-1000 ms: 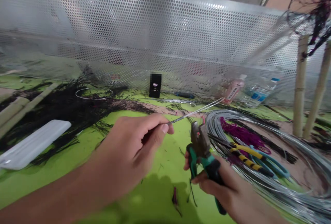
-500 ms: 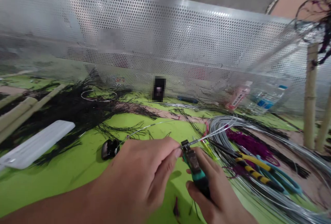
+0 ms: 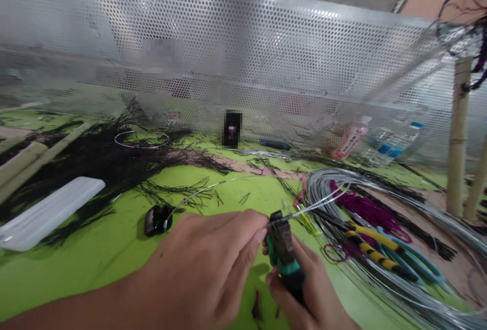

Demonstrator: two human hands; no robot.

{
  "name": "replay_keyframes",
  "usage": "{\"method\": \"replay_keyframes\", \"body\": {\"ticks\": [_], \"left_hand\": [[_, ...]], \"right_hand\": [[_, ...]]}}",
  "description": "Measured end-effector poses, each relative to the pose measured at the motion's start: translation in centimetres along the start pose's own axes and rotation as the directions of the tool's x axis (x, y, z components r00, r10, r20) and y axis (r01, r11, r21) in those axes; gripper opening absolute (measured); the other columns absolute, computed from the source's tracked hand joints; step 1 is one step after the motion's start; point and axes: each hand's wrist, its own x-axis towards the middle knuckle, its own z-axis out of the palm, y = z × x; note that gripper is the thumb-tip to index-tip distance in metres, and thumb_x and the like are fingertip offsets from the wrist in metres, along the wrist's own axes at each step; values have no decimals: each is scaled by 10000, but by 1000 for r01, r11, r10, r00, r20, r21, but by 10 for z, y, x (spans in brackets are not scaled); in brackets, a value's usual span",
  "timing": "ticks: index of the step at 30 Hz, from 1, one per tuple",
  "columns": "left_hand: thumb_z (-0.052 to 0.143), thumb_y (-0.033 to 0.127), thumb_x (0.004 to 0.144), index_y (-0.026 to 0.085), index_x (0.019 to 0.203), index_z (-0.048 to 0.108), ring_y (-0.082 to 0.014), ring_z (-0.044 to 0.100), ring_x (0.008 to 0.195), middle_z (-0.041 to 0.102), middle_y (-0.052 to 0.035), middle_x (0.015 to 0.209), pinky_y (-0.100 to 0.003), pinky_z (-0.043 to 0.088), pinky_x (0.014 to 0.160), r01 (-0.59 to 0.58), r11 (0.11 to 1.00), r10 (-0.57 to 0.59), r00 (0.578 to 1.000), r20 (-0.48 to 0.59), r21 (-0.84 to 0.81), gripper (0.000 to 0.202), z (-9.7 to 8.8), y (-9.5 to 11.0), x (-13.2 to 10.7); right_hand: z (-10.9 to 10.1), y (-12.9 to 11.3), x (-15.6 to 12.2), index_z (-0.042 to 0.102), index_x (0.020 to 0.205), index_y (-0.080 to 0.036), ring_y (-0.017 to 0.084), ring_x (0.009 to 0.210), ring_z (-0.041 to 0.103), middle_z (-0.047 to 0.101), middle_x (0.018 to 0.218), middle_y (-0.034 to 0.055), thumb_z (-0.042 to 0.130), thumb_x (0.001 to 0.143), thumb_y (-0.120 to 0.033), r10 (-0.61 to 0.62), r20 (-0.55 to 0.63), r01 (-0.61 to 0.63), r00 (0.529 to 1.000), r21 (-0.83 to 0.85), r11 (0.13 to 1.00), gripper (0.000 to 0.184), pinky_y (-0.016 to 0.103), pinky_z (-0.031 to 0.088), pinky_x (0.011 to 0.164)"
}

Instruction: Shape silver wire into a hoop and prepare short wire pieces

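Observation:
My left hand [image 3: 213, 254] pinches a thin silvery wire [image 3: 317, 201] between thumb and forefinger. My right hand [image 3: 312, 284] is wrapped round green-and-black pliers [image 3: 283, 254], and their dark jaws sit across that wire just beside my left fingertips. Two bright strands run from the jaws out to the right. Another stretch of wire curves up leftward behind my left hand. How firmly the jaws bite cannot be made out. Near my left wrist lies an open black earbud case [image 3: 158, 220].
To the right lies a large coil of wire [image 3: 323, 183], with yellow-black pliers [image 3: 373, 254] and purple cord [image 3: 375, 216] on it. Two bottles [image 3: 350, 139] stand before a perforated metal panel [image 3: 262, 51]. Black fibres [image 3: 95, 162] and a white plastic piece [image 3: 53, 213] are at the left.
The pliers' jaws have turned more upright against the wire, and my right hand has shifted slightly left. The strands to the right now lie lower. My left hand keeps its pinch.

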Motion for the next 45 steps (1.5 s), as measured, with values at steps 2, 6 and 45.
{"method": "replay_keyframes", "body": {"ticks": [2, 6, 45], "left_hand": [[385, 190, 1069, 231, 871, 572, -141, 642, 538, 729, 28, 719, -301, 411, 520, -8, 1000, 7, 1000, 16, 13, 275, 1, 0, 1], [373, 203, 1077, 237, 830, 550, -145, 595, 490, 717, 27, 698, -321, 362, 491, -7, 1000, 6, 1000, 20, 29, 306, 4, -1, 1], [421, 190, 1052, 213, 840, 614, -126, 580, 523, 682, 33, 691, -281, 349, 503, -14, 1000, 14, 999, 45, 4, 288, 10, -12, 7]], "right_hand": [[3, 1, -2, 551, 1066, -261, 217, 681, 604, 606, 808, 2, 517, 751, -133, -28, -49, 28, 998, 9, 1000, 341, 307, 497, 592], [6, 3, -1, 544, 933, -250, 189, 631, 547, 566, 755, -21, 541, 732, -142, 65, 14, -66, 998, 50, 997, 228, 290, 452, 564], [25, -6, -5, 592, 889, -209, 132, 559, 457, 515, 667, -31, 544, 981, -379, 346, -1, -339, 938, 194, 920, 200, 252, 360, 495]]}}
